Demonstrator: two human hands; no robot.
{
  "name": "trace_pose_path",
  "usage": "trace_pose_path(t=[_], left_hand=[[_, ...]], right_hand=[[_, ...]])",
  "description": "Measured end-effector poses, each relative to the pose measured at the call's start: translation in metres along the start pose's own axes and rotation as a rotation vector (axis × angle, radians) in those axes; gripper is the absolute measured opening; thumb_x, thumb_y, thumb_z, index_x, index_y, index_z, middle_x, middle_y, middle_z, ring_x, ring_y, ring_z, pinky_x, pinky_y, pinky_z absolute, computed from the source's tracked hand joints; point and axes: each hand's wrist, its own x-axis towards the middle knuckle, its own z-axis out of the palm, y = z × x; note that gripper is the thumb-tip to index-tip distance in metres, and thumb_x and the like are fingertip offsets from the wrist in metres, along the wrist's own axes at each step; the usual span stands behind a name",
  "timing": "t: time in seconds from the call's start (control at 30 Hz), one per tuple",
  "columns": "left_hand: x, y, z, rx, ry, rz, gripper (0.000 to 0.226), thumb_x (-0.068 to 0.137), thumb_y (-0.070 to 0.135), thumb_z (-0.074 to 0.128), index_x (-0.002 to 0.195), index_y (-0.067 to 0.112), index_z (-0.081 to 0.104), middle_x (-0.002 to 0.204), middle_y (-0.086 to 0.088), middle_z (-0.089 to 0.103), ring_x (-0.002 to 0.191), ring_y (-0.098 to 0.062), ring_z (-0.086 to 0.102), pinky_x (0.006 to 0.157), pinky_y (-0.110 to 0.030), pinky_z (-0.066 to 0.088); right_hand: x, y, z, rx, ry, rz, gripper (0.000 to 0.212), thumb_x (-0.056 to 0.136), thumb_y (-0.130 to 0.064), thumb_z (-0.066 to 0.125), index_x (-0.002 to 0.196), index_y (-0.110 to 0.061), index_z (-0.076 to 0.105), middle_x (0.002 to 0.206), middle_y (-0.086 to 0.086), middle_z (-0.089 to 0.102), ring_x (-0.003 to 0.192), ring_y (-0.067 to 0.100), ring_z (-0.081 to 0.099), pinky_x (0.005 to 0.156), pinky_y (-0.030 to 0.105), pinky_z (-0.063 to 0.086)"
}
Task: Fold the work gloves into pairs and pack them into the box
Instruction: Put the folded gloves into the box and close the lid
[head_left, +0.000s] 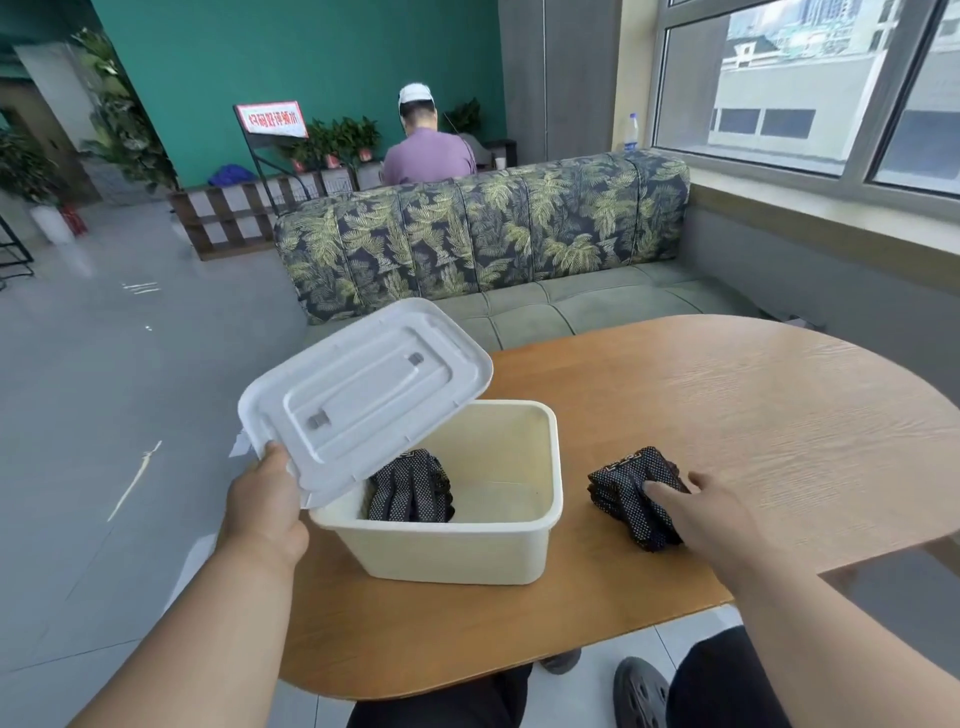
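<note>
One folded glove pair (410, 488) already in box (551, 467), at tabletop (753, 415) left edge. Left grip (265, 499) pinches lid (363, 395) corner, lid tilted up over box. Right grip (706, 514) curled round second folded pair (623, 499), on tabletop just beside box. Likely left: pack it, close lid.

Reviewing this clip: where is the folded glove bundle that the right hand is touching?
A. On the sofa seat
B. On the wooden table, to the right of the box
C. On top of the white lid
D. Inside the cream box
B: the right hand rests on a folded glove bundle lying on the table, outside the box; a second bundle is the one inside the box.
</note>
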Motion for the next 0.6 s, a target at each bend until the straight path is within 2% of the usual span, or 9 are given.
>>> trace_pose_path(t=[0.07, 0.13, 0.17, 0.23, 0.3, 0.4, 0.5, 0.53, 0.6], left_hand=[[0.001, -0.004, 0.0, 0.026, -0.016, -0.019, 0.023, 0.097, 0.04, 0.06, 0.101, 0.021, 0.072, 0.099, 0.001, 0.075, 0.089, -0.022, 0.072, 0.088, -0.043, 0.058], [-0.004, -0.003, 0.002, 0.015, -0.016, -0.027, 0.019, 0.1, 0.035, 0.058, 0.094, 0.021, 0.07, 0.093, 0.002, 0.073, 0.084, -0.022, 0.071, 0.08, -0.04, 0.058], [-0.008, -0.002, 0.004, 0.019, -0.022, -0.029, 0.019, 0.102, 0.032, 0.056, 0.093, 0.021, 0.068, 0.091, 0.003, 0.071, 0.081, -0.021, 0.07, 0.077, -0.037, 0.056], [-0.015, -0.001, 0.009, 0.022, -0.022, -0.033, 0.019, 0.104, 0.028, 0.053, 0.093, 0.02, 0.066, 0.09, 0.002, 0.067, 0.08, -0.021, 0.066, 0.076, -0.035, 0.053], [-0.022, -0.003, 0.011, 0.023, -0.012, -0.041, 0.022, 0.106, 0.027, 0.052, 0.089, 0.02, 0.063, 0.09, 0.002, 0.065, 0.078, -0.02, 0.064, 0.074, -0.034, 0.051], [-0.03, -0.005, 0.011, 0.017, -0.022, -0.06, 0.025, 0.107, 0.028, 0.051, 0.085, 0.022, 0.062, 0.088, 0.003, 0.065, 0.076, -0.019, 0.062, 0.07, -0.032, 0.049], [-0.039, -0.004, 0.011, 0.013, -0.027, -0.045, 0.025, 0.106, 0.027, 0.051, 0.085, 0.022, 0.062, 0.086, 0.003, 0.064, 0.076, -0.018, 0.062, 0.072, -0.033, 0.049], [-0.04, -0.004, 0.01, 0.009, -0.026, -0.049, 0.024, 0.106, 0.027, 0.051, 0.085, 0.022, 0.062, 0.086, 0.003, 0.064, 0.076, -0.019, 0.062, 0.073, -0.034, 0.049], [-0.045, -0.003, 0.009, -0.005, -0.028, -0.063, 0.023, 0.107, 0.027, 0.051, 0.087, 0.022, 0.062, 0.088, 0.002, 0.065, 0.08, -0.021, 0.063, 0.078, -0.035, 0.049]], right_hand=[[0.004, 0.002, 0.0, -0.002, -0.033, 0.026, 0.103, 0.076, -0.073, 0.07, 0.155, -0.018, 0.036, 0.14, 0.011, 0.059, 0.118, 0.03, 0.058, 0.094, 0.043, 0.054], [0.008, 0.0, -0.002, 0.018, -0.079, 0.05, 0.101, 0.076, -0.07, 0.074, 0.153, -0.013, 0.041, 0.141, 0.01, 0.058, 0.12, 0.03, 0.058, 0.094, 0.041, 0.052], [0.009, -0.001, -0.002, 0.033, -0.102, 0.062, 0.096, 0.074, -0.069, 0.076, 0.145, -0.01, 0.05, 0.136, 0.009, 0.062, 0.116, 0.029, 0.06, 0.093, 0.04, 0.052], [0.01, 0.0, -0.002, 0.048, -0.14, 0.081, 0.08, 0.067, -0.07, 0.081, 0.115, -0.007, 0.069, 0.113, 0.006, 0.072, 0.101, 0.025, 0.065, 0.09, 0.042, 0.055], [0.01, 0.0, 0.001, 0.088, -0.184, 0.099, 0.06, 0.069, -0.061, 0.085, 0.099, -0.01, 0.074, 0.098, 0.006, 0.075, 0.092, 0.025, 0.068, 0.087, 0.041, 0.057], [0.001, -0.008, 0.001, 0.155, -0.239, 0.091, 0.042, 0.077, -0.044, 0.088, 0.097, -0.009, 0.074, 0.092, 0.007, 0.077, 0.089, 0.026, 0.071, 0.076, 0.035, 0.056], [-0.008, -0.016, 0.001, 0.224, -0.242, 0.073, 0.028, 0.084, -0.028, 0.084, 0.092, -0.01, 0.063, 0.09, 0.009, 0.072, 0.082, 0.023, 0.066, 0.062, 0.031, 0.047], [-0.008, -0.017, 0.002, 0.26, -0.242, 0.08, 0.03, 0.086, -0.025, 0.083, 0.095, -0.01, 0.059, 0.092, 0.009, 0.069, 0.081, 0.022, 0.064, 0.059, 0.031, 0.045], [-0.01, -0.02, 0.004, 0.347, -0.227, 0.097, 0.045, 0.085, -0.023, 0.083, 0.113, -0.007, 0.052, 0.1, 0.012, 0.066, 0.086, 0.024, 0.065, 0.059, 0.032, 0.046]])
